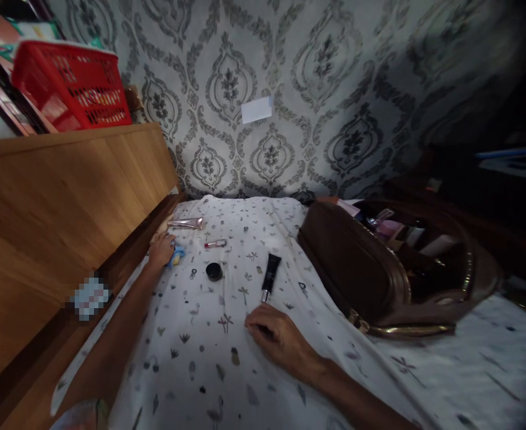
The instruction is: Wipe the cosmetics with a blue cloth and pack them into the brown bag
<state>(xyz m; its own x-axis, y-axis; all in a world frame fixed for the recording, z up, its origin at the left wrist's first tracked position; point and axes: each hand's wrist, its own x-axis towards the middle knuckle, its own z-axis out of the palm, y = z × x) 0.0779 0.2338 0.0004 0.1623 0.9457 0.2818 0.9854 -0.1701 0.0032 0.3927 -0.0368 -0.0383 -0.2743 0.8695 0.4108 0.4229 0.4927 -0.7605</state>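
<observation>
My left hand (161,249) reaches far out to the left edge of the bed and closes around a small blue and yellow object (176,255). My right hand (275,335) rests knuckles-up on the white patterned sheet (209,370), fingers curled, just below a black tube with a silver cap (269,276). A small round black jar (214,272), a red and silver lipstick (215,243) and a pink metallic tube (186,224) lie between the hands and the wall.
An open brown bag (361,269) with cosmetics inside lies on the right of the bed. A wooden headboard (61,203) runs along the left, with a red plastic basket (72,83) on top. Patterned wallpaper (335,89) stands behind.
</observation>
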